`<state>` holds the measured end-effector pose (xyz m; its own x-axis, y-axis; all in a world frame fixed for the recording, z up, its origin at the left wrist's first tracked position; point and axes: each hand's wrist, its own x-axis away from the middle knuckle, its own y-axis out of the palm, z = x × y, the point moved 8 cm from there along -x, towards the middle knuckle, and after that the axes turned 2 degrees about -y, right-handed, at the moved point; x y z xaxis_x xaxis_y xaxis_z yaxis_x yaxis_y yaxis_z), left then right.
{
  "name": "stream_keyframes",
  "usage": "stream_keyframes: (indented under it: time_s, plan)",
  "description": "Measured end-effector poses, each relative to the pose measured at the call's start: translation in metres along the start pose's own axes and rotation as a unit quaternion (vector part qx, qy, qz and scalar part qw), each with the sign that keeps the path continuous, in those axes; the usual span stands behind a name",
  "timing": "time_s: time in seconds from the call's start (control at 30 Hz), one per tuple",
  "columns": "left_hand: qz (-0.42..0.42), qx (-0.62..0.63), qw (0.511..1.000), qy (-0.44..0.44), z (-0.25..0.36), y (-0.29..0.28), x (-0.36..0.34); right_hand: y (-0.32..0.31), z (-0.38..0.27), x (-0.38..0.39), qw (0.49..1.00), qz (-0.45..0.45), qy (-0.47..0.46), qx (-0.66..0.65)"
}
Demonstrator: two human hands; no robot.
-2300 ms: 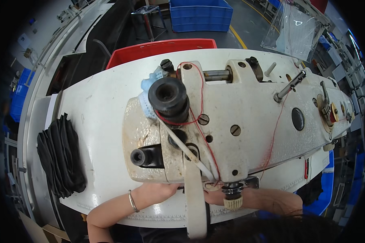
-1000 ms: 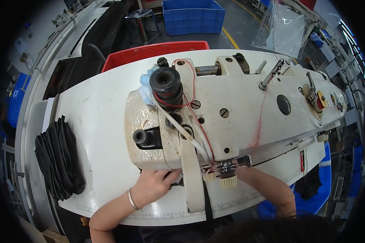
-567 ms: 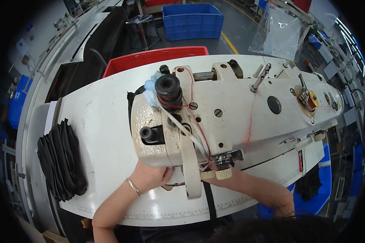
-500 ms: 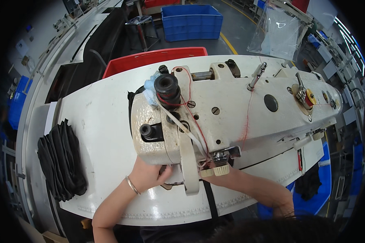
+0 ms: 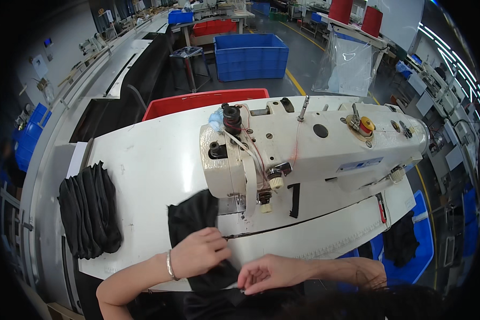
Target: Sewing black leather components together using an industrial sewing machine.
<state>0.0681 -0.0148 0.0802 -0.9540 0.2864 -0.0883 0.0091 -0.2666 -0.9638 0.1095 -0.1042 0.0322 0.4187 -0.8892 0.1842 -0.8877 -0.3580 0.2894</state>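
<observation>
1. The black cloth point(image 5: 189, 216) lies on the white table point(image 5: 144, 160), just left of the sewing machine's foot point(image 5: 240, 201); its lower end reaches the table's near edge, between the hands.
2. The left hand point(image 5: 200, 252) rests on the cloth, fingers bent in close together; whether they pinch a fold or only press down, I cannot tell.
3. The right hand point(image 5: 270, 273) sits beside the cloth's lower right corner, fingers curled and thumb near the forefinger; a small bit at the tips is too blurred to make out.
4. A broad stretch of tabletop separates the cloth from a stack of black pieces point(image 5: 89, 210) at the left edge.
5. The cloth looks soft and slightly wrinkled, its upper left corner pointed.
6. The white sewing machine point(image 5: 298, 141) spans the table to the right, carrying red thread; a short black strip point(image 5: 295, 200) lies under its arm.
7. A red-handled tool point(image 5: 382, 209) lies near the right edge, above a blue bin point(image 5: 422, 242).
8. Beyond the table stand a red bin point(image 5: 208, 100), a large blue bin point(image 5: 250, 60) and a stool point(image 5: 189, 56).
</observation>
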Motion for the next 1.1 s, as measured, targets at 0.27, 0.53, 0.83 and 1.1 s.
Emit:
stream_keyframes:
  time_s: [0.27,0.53,0.83,1.1]
  plan:
    - [0.210,-0.305,0.873,-0.317,0.001,-0.014,0.036,-0.064,-0.017,-0.039,0.921,0.351,-0.085,0.148]
    - [0.272,-0.021,0.917,-0.292,-0.015,-0.045,0.022,-0.055,-0.017,-0.035,0.827,0.388,-0.179,0.365]
    - [0.150,0.353,0.887,-0.258,-0.059,0.007,0.001,-0.062,-0.004,-0.027,0.946,0.299,-0.115,-0.046]
    - [0.080,0.421,0.860,-0.276,-0.063,-0.002,0.002,-0.047,-0.023,-0.005,0.911,0.192,-0.219,0.291]
